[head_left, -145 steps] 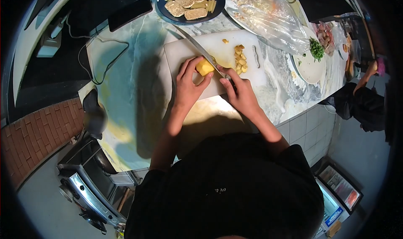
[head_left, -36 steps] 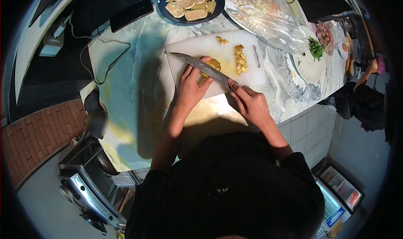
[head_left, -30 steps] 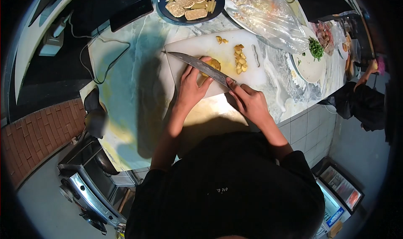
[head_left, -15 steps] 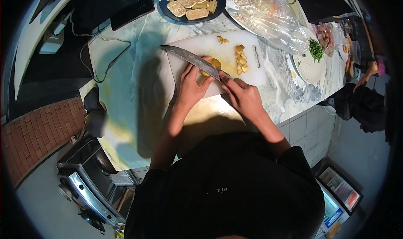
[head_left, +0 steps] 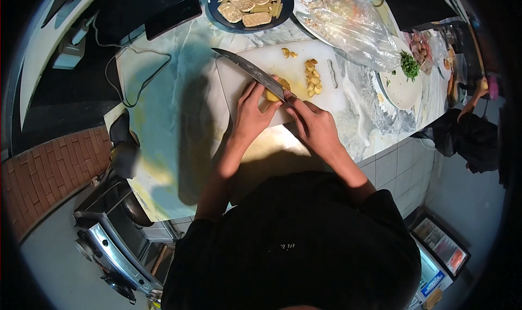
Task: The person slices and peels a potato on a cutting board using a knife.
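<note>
My left hand (head_left: 252, 111) holds a yellow piece with brown skin (head_left: 273, 94), which looks like a potato or similar root, near the lower part of the white cutting board (head_left: 253, 54). In my right hand (head_left: 314, 119) is a large knife (head_left: 244, 66), its dark blade lying slantwise across the piece with the tip pointing to the upper left, past the board's edge. Light yellow chunks (head_left: 312, 79) form a short row on the board's right side. A few small scraps (head_left: 289, 53) lie near its top edge.
Behind the board is a dark plate (head_left: 213, 18) of tempeh slices. A clear plastic bag (head_left: 353, 30) lies at the upper right, beside a plate of chopped greens (head_left: 402, 94). A phone (head_left: 173, 18) and a cable (head_left: 157, 54) are at the left. A person (head_left: 478, 138) stands far right.
Compared with a second ago, the knife and my right hand have shifted up and left, and the blade sits at the piece's upper left side. More of the yellow flesh shows now.
</note>
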`<move>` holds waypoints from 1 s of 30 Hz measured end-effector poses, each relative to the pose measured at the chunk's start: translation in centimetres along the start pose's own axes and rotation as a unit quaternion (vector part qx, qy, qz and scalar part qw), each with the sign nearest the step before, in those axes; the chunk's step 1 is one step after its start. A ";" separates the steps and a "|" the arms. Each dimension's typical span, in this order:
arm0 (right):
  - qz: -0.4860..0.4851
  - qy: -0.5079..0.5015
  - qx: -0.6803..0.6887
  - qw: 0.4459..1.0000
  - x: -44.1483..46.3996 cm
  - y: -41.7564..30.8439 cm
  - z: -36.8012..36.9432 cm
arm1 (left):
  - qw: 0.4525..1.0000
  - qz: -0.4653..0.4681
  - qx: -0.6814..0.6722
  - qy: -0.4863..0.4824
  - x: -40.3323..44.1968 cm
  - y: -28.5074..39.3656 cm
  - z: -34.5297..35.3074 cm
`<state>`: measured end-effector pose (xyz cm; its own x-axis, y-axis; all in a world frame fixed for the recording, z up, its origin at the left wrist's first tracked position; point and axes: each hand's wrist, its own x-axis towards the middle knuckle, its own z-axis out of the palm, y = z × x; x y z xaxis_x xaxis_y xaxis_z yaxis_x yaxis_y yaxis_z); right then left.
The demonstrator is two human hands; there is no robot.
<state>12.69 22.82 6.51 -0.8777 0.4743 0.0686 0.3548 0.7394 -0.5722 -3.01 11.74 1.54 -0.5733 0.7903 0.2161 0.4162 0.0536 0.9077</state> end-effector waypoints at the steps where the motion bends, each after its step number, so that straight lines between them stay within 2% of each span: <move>1: -0.018 0.025 0.001 1.000 -0.4 0.3 0.0 | 1.000 0.000 0.000 0.000 0.0 0.1 0.1; 8: 0.027 0.004 0.020 0.999 -2.6 1.4 -0.5 | 1.000 -0.016 0.001 0.014 0.1 0.3 0.1; 14: -0.008 0.013 0.057 0.998 -1.0 1.7 0.0 | 1.000 0.012 0.006 0.012 0.1 0.1 0.1; 16: -0.002 -0.010 0.067 0.998 -0.3 1.4 0.0 | 1.000 0.017 0.002 0.015 0.2 0.1 0.0; 18: -0.002 -0.014 0.068 0.998 0.1 1.3 -0.1 | 1.000 -0.021 -0.004 0.014 0.2 0.2 -0.1; 25: 0.026 -0.039 0.060 0.997 0.8 0.3 -0.6 | 1.000 -0.013 -0.007 0.019 0.1 -0.3 0.0; 30: 0.030 -0.004 0.093 0.995 2.2 0.0 -1.0 | 0.998 0.053 0.026 0.020 -0.7 -0.1 1.2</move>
<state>11.14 24.34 7.51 -0.8600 0.5098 0.0237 0.3411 0.6086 -0.7164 -1.82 11.97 0.86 -0.5517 0.7683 0.3244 0.5109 0.0038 0.8597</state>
